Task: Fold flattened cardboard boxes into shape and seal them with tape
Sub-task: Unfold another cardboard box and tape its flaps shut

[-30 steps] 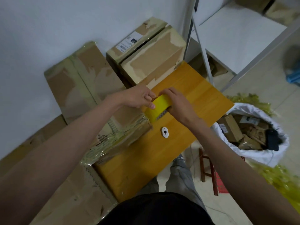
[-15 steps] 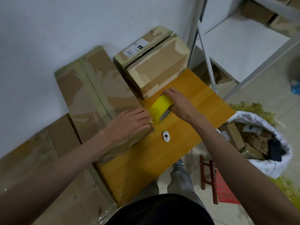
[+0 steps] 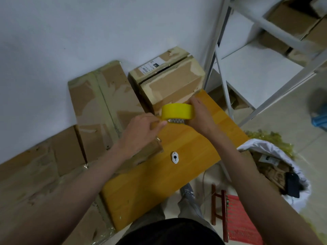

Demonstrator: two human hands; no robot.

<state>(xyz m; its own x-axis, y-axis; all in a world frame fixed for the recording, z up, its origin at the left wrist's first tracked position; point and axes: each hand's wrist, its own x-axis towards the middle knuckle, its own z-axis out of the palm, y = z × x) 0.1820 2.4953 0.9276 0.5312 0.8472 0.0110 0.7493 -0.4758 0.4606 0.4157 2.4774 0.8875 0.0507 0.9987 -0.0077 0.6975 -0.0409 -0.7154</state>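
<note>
Tape roll [image 3: 177, 111], yellow, held on edge above far end of wooden table [image 3: 177, 177]. Right hand [image 3: 200, 114] clasps roll's right side; left hand [image 3: 141, 131] pinches at roll's lower left edge. Flattened cardboard boxes [image 3: 100, 110] left, against wall. White cutter [image 3: 174, 157] on table, near side.
</note>
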